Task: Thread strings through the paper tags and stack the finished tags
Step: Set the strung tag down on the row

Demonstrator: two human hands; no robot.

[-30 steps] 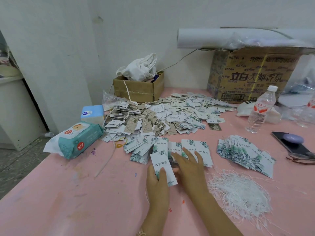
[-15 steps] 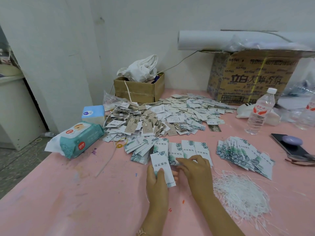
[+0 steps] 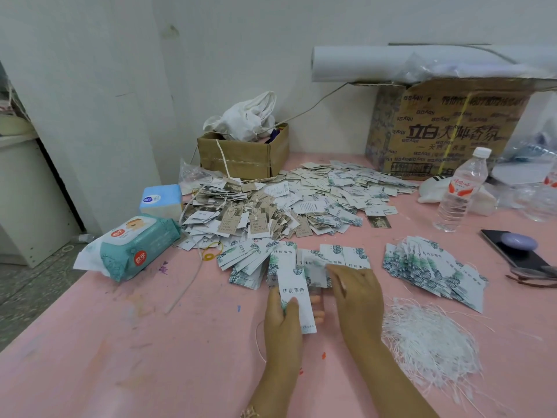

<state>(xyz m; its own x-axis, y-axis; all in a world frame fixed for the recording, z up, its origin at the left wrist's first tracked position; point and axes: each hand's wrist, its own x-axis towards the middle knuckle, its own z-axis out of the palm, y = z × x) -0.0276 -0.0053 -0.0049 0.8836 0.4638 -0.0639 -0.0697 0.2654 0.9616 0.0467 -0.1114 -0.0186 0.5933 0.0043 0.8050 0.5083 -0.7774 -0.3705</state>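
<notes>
Left hand point(image 3: 283, 324) low at centre over pink counter point(image 3: 120, 357). Its grip is clamped on long white tag point(image 3: 294, 282), thumb across tag's face. Right hand point(image 3: 355, 294) just beside it, fingertips on blurred tag point(image 3: 315, 271) in row behind. Grip there pinching or only touching: cannot tell. White string pile point(image 3: 431, 342) lies right of right hand, fanned tags point(image 3: 434, 270) beyond it.

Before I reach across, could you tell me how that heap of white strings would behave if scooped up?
The heap of white strings is probably floppy and light: its thin strands lie curled. It would likely lift as a tangled clump, since strands cross everywhere. Loose ends at its edge may trail.
</notes>
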